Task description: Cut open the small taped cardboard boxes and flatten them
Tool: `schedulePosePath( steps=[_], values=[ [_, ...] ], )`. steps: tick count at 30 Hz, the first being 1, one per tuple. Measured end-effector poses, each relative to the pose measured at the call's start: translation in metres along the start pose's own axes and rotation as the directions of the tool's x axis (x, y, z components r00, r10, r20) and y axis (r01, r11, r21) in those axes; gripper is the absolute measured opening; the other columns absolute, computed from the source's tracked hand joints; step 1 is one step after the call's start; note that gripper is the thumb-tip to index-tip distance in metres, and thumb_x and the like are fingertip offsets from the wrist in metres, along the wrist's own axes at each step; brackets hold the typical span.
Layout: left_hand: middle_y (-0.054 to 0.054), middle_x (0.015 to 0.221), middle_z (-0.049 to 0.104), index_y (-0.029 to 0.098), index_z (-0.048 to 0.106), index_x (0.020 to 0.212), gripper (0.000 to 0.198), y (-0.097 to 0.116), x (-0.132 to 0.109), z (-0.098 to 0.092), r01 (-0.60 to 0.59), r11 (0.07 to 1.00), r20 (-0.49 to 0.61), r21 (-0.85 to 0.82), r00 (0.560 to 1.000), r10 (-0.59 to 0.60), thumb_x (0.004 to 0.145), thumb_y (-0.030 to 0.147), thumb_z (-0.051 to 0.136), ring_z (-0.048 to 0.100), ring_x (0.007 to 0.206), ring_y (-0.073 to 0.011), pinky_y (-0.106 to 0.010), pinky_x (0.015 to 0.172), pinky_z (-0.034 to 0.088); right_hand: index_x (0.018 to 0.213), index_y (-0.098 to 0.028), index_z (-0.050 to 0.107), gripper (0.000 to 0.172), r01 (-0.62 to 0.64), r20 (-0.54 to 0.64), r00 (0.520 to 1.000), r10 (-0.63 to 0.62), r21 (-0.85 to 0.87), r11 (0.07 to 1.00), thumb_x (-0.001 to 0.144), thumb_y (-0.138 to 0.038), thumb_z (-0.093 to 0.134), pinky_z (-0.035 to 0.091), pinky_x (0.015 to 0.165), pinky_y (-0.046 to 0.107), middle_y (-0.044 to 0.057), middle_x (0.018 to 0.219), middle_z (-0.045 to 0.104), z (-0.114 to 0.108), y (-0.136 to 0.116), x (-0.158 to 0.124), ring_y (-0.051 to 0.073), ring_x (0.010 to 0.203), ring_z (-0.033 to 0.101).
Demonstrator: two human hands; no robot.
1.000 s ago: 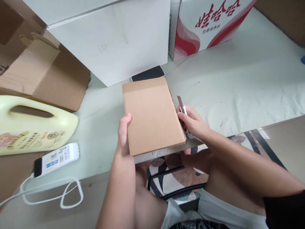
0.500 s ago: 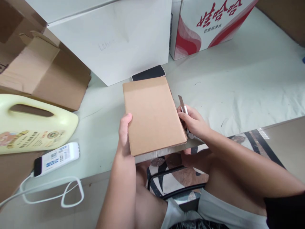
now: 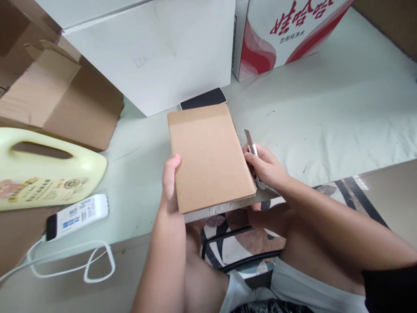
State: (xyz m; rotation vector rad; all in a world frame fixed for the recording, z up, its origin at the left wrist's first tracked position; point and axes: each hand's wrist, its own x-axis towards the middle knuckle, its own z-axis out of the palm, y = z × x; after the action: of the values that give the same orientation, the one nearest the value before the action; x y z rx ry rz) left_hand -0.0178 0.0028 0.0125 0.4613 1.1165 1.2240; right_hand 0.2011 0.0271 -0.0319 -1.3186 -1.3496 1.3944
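A flat brown cardboard piece (image 3: 210,158), roughly rectangular, is held up at the front edge of the table. My left hand (image 3: 170,176) grips its left edge, thumb on top and the other fingers hidden beneath. At its right edge, my right hand (image 3: 265,165) is closed around a utility knife (image 3: 253,150) with a white handle. The knife's metal blade sticks out past the fingers, pointing away from me and beside the cardboard. Whether the right fingers also touch the cardboard's edge, I cannot tell.
A large white box (image 3: 156,61) stands behind, with a dark flat device (image 3: 203,99) at its base. Further right is a red-and-white carton (image 3: 280,39). On the left are an open cardboard box (image 3: 65,95), a yellow jug (image 3: 81,167) and a white power strip (image 3: 78,217) with a cable (image 3: 112,263).
Almost nothing differs. The view has shifted very slightly, while both hands keep the same hold on the cardboard piece and the utility knife.
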Motion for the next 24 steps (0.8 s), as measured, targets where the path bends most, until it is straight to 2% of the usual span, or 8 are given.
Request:
schedulePosePath(
  steps=[4,9,24],
  values=[
    [-0.005,0.097,0.077,0.023,0.066,0.106,0.044,-0.0007,0.0005,-0.0004,-0.006,1.000,-0.020,0.000,1.000,0.006,0.077,0.055,0.071,0.074,0.106,-0.0307,-0.039,0.086,0.061,0.078,-0.024,0.047,0.018,-0.004,0.003,1.000,0.004,0.004,1.000,0.086,-0.039,0.052,0.032,0.059,0.030,-0.003,0.068,0.043,0.0000,0.0005,-0.0004,0.014,0.065,0.041],
    [-0.006,0.102,0.077,0.023,0.067,0.109,0.044,-0.0013,0.0001,-0.0004,-0.011,1.000,0.005,-0.006,1.000,0.011,0.079,0.055,0.069,0.074,0.108,-0.0298,-0.038,0.087,0.061,0.078,-0.024,0.047,0.018,-0.014,-0.005,1.000,0.014,-0.001,1.000,0.087,-0.039,0.053,0.032,0.059,0.031,-0.003,0.068,0.043,-0.0002,0.0010,-0.0008,0.014,0.065,0.041],
    [-0.007,0.103,0.078,0.022,0.069,0.109,0.046,-0.0017,0.0004,-0.0013,-0.008,1.000,-0.009,-0.012,1.000,0.008,0.078,0.055,0.071,0.073,0.111,-0.0334,-0.040,0.087,0.062,0.078,-0.024,0.047,0.018,-0.021,-0.005,1.000,0.021,0.004,1.000,0.086,-0.039,0.053,0.032,0.059,0.030,-0.004,0.067,0.043,0.0002,-0.0012,-0.0016,0.014,0.064,0.041]
  ],
)
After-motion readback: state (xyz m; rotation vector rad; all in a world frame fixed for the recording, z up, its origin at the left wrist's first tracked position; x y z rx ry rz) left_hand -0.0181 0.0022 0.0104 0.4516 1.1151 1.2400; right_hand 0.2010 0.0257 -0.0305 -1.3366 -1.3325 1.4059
